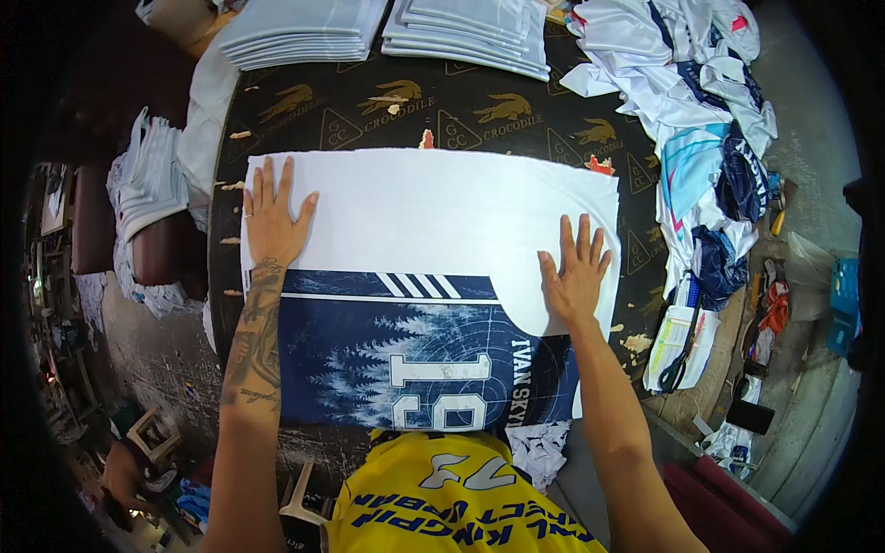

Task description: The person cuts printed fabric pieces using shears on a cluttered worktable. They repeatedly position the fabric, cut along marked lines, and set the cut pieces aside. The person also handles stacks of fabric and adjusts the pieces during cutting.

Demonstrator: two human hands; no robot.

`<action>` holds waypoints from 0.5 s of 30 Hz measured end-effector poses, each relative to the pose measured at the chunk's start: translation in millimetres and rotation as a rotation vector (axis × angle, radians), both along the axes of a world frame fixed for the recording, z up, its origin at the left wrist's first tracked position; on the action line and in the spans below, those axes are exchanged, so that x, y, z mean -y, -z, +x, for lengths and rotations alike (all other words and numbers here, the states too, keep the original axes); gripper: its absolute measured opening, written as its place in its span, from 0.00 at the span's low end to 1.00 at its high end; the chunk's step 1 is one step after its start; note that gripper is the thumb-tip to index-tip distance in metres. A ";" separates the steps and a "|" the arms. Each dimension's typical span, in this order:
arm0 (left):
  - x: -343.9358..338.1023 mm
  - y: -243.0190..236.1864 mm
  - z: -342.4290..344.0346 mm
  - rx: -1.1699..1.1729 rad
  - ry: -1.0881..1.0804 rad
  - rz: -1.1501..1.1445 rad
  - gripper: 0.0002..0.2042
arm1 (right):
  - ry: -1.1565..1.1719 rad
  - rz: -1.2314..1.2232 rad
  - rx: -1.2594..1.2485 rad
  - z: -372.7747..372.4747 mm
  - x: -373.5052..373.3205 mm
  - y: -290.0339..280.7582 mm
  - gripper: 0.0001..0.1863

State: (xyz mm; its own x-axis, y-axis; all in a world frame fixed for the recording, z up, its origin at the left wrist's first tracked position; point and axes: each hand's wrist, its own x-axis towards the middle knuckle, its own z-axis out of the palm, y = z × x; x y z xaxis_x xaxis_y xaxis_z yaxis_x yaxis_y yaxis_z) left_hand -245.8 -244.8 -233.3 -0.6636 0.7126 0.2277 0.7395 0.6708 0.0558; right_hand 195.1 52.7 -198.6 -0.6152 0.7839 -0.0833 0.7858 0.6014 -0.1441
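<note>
On table (387, 115), both hands flat on white sheet (433, 212): L (272, 221), R (573, 272).

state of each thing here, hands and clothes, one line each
left hand: flat, fingers spread, pressing on the white sheet
right hand: flat, fingers spread, pressing on the white sheet
white sheet: spread flat over the jersey's upper part
blue jersey: laid flat, lower part uncovered
folded white stacks: neatly piled
loose garments: crumpled heap

Jersey (433, 286) flat on table (369, 115); folded stacks (304, 32) behind it; loose garment heap (691, 120) right.
</note>
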 end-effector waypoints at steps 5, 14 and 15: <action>-113.5 -31.6 -61.0 0.028 -0.030 -0.179 0.39 | -0.024 0.030 0.133 -67.0 -100.4 -13.1 0.43; 116.1 -40.3 22.0 -0.354 -0.239 0.228 0.33 | -0.076 -0.018 -0.371 115.9 75.0 -121.5 0.08; 179.2 -32.9 70.8 -0.353 -0.501 0.139 0.32 | 0.107 -0.166 -0.462 156.1 137.4 -114.0 0.10</action>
